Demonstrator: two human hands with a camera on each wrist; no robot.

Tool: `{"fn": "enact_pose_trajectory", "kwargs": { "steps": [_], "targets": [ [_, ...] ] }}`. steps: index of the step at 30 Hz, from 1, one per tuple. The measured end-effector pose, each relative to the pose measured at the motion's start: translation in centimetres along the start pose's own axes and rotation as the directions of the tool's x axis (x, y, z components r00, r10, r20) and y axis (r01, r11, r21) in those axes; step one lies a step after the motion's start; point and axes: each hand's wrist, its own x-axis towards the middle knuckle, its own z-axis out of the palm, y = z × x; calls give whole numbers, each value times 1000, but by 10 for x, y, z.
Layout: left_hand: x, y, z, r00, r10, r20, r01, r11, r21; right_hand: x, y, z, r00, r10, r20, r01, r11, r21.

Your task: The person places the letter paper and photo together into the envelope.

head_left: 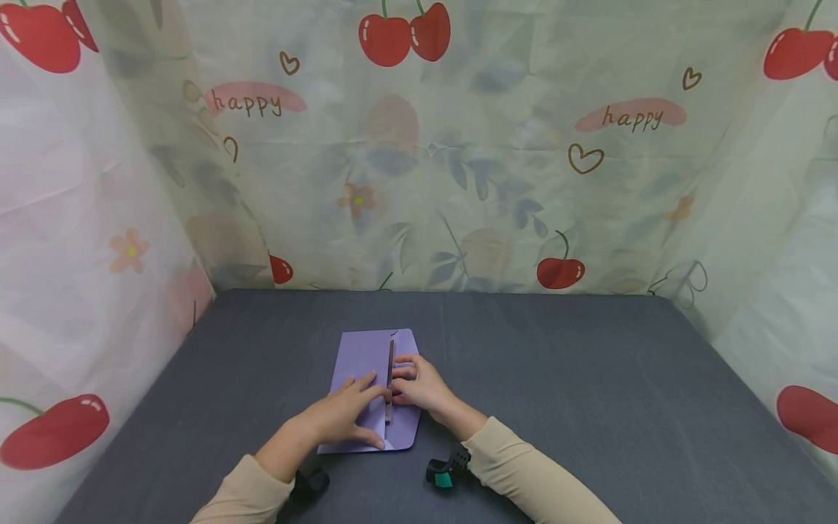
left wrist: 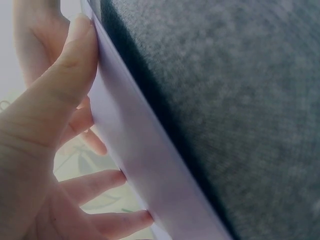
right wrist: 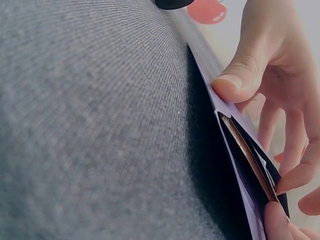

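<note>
A purple envelope (head_left: pixel 360 356) lies on the dark cloth, its flap (head_left: pixel 406 429) spread out to the right. A thin, flat card (head_left: pixel 390 349) with a brown and dark edge shows in the opening. My left hand (head_left: pixel 347 411) rests spread on the envelope body, thumb near its lower corner and index fingertip at the opening's edge. In the right wrist view the left thumb (right wrist: pixel 232 87) presses on the envelope's face. My right hand (head_left: pixel 422 386) lies over the flap, thumb and fingertips pinching at the card's edge. Most of the card is hidden inside the envelope.
A dark cloth (head_left: pixel 556 393) covers the table. Printed curtains (head_left: pixel 458 145) with cherries and flowers hang at the back and both sides. Black bands, one with a green patch (head_left: pixel 443 480), sit at the wrists below the sleeves.
</note>
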Motion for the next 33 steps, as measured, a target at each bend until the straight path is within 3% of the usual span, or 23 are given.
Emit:
{"fn": "enact_pose_trajectory", "kwargs": {
  "steps": [33],
  "targets": [
    [0,-1,0,1000,-9,4,9,1000,12,1,-3,-7,999,18,38,-19,999,34]
  ]
}}
